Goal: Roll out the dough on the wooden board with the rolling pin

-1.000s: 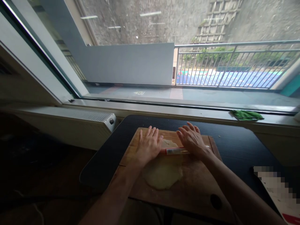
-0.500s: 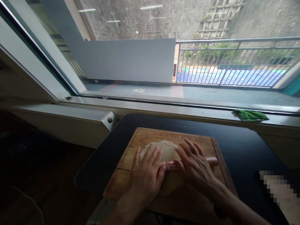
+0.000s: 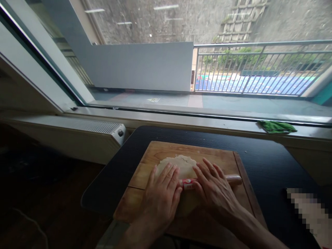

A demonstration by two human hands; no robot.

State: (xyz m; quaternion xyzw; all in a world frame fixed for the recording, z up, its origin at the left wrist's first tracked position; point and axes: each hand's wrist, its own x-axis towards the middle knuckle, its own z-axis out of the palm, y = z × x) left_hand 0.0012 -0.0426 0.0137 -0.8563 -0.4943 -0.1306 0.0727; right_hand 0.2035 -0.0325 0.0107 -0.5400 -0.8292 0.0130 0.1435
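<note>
A flat, pale sheet of dough [image 3: 181, 165] with a ragged far edge lies on a wooden board [image 3: 212, 154]. Across its near side runs a rolling pin [image 3: 232, 179] with a red and white label between my hands. My left hand [image 3: 163, 190] rests over the pin's left part, fingers stretched forward onto the dough. My right hand [image 3: 214, 183] lies over the pin's right part, its fingers extended and slightly apart. Both palms hide much of the pin, and its left end is out of sight.
The board sits on a black table [image 3: 275, 166]. Beyond it is a windowsill with a green cloth [image 3: 277, 127]. A white radiator [image 3: 103, 131] stands at the left. A pixelated object [image 3: 308, 211] lies at the table's right side.
My right hand has lowered a little, its fingers now flatter and closer together over the pin. My left hand has hardly moved.
</note>
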